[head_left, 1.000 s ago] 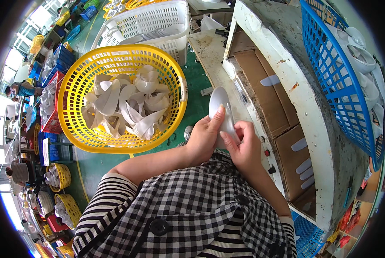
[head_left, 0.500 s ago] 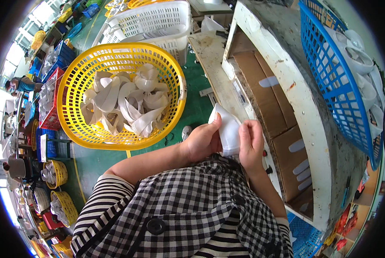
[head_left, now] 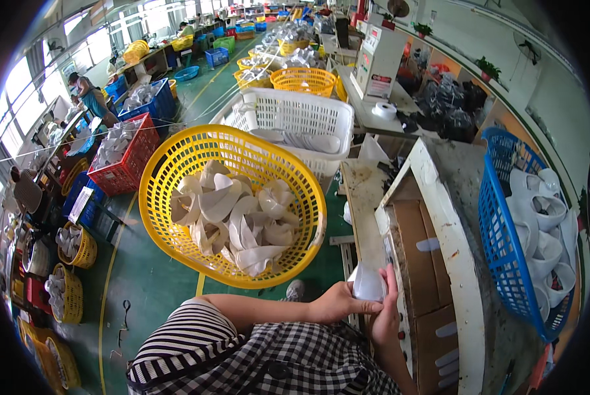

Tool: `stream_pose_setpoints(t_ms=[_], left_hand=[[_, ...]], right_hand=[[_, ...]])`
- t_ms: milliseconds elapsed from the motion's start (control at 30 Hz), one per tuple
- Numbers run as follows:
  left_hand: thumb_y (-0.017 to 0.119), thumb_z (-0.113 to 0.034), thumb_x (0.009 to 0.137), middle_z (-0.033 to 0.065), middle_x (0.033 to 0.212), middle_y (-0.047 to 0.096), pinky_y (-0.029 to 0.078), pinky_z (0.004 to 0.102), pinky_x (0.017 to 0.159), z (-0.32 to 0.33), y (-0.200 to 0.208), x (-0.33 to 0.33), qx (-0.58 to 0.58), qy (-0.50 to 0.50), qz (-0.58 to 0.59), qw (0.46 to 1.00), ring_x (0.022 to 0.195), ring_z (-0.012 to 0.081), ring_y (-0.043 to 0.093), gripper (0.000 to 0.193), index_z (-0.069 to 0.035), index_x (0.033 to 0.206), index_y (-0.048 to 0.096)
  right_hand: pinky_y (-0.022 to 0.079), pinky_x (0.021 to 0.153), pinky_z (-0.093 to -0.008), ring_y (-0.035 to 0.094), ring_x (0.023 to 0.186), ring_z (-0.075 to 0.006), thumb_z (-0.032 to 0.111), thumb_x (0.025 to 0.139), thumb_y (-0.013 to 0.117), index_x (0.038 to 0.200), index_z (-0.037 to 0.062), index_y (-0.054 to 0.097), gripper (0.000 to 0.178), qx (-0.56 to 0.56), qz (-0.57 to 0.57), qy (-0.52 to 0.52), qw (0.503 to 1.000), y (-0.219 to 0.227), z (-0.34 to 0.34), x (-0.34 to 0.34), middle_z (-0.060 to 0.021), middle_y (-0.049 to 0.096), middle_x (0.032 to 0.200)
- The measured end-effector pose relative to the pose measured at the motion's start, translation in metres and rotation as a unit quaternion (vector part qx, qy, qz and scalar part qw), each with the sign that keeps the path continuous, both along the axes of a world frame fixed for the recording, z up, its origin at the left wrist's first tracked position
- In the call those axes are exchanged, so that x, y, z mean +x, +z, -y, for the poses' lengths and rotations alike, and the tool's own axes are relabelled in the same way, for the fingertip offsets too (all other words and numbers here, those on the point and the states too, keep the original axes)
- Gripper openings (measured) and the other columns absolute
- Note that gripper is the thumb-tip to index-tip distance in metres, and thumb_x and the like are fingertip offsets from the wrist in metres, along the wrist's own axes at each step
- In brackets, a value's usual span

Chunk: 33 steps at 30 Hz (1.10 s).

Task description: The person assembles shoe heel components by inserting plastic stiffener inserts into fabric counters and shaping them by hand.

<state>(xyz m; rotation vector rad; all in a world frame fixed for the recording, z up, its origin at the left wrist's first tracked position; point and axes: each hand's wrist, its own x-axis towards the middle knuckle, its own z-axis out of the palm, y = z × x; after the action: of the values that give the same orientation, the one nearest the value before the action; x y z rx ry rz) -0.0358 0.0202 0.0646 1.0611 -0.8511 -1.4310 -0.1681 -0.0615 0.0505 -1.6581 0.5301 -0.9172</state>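
Low in the middle I hold a white shoe upper (head_left: 369, 284), curved and cupped, close in front of my body. My left hand (head_left: 342, 303) grips its lower edge from the left, thumb lying across it. The fingers of my right hand (head_left: 386, 315) close on its right side, and the two hands meet at its lower end. Up and to the left, a yellow oval basket (head_left: 155, 227) holds several off-white shoe uppers (head_left: 242, 214). Beside my right hand stands a worn white cabinet (head_left: 454, 263) lined with brown cardboard (head_left: 417, 283), where several white sole-shaped pieces (head_left: 429, 245) lie.
A blue basket (head_left: 502, 243) of white uppers stands on the cabinet's right. Behind the yellow basket is a white basket (head_left: 334, 108) with stacked pale pieces. A red crate (head_left: 137, 155) is to the left. One person (head_left: 92, 102) stands at far left.
My view has tilted up, showing more of the room. My hands have come closer together on the white upper, and its cupped side now faces differently.
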Motion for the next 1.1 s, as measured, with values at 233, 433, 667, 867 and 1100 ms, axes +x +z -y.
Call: stream_pose_setpoints(t_ms=[233, 433, 667, 867, 1100], left_hand=[[0.066, -0.032, 0.085, 0.0095, 0.117, 0.058, 0.041, 0.0358, 0.096, -0.002, 0.005, 0.014, -0.011, -0.075, -0.257, 0.963, 0.108, 0.0211, 0.055, 0.054, 0.000, 0.124, 0.047], [0.067, -0.026, 0.083, 0.0103, 0.115, 0.059, 0.042, 0.0357, 0.095, -0.006, 0.012, 0.017, 0.017, -0.139, -0.355, 0.924, 0.106, 0.0215, 0.057, 0.053, 0.000, 0.125, 0.046], [0.072, -0.025, 0.079, 0.0108, 0.120, 0.055, 0.042, 0.0371, 0.097, -0.005, 0.027, 0.017, 0.038, -0.142, -0.285, 0.947, 0.112, 0.0214, 0.053, 0.066, 0.000, 0.130, 0.039], [0.074, -0.025, 0.078, 0.0107, 0.119, 0.055, 0.040, 0.0373, 0.099, -0.007, 0.033, 0.015, 0.010, -0.181, -0.322, 0.929, 0.111, 0.0220, 0.053, 0.067, 0.001, 0.129, 0.040], [0.074, -0.020, 0.077, 0.0055, 0.101, 0.062, 0.046, 0.0253, 0.082, -0.010, 0.033, 0.006, 0.047, -0.139, -0.100, 0.984, 0.093, 0.0124, 0.058, 0.048, 0.001, 0.115, 0.053]], right_hand=[[0.033, 0.102, -0.0358, 0.046, 0.117, -0.0253, 0.039, 0.097, 0.040, 0.130, -0.0033, 0.041, 0.053, 0.159, -0.144, 0.052, 0.975, -0.056, 0.038, -0.037, -0.0155, 0.047, 0.129], [0.051, 0.081, -0.0346, 0.063, 0.092, -0.0221, 0.023, 0.090, 0.054, 0.117, -0.0038, 0.053, 0.038, 0.479, 0.017, 0.108, 0.871, -0.043, 0.012, -0.028, -0.0130, 0.063, 0.105], [0.051, 0.082, -0.0330, 0.062, 0.089, -0.0192, 0.017, 0.082, 0.068, 0.110, -0.0015, 0.053, 0.037, 0.368, 0.046, -0.018, 0.929, -0.058, 0.020, -0.030, -0.0099, 0.063, 0.099], [0.053, 0.080, -0.0347, 0.062, 0.090, -0.0202, 0.018, 0.078, 0.070, 0.118, -0.0016, 0.051, 0.049, 0.383, 0.070, 0.080, 0.918, -0.048, 0.016, -0.031, -0.0098, 0.061, 0.105], [0.051, 0.072, -0.0294, 0.062, 0.085, -0.0165, 0.017, 0.078, 0.068, 0.106, 0.0019, 0.058, 0.033, 0.127, -0.166, 0.027, 0.978, -0.019, 0.019, -0.011, -0.0079, 0.064, 0.097]])
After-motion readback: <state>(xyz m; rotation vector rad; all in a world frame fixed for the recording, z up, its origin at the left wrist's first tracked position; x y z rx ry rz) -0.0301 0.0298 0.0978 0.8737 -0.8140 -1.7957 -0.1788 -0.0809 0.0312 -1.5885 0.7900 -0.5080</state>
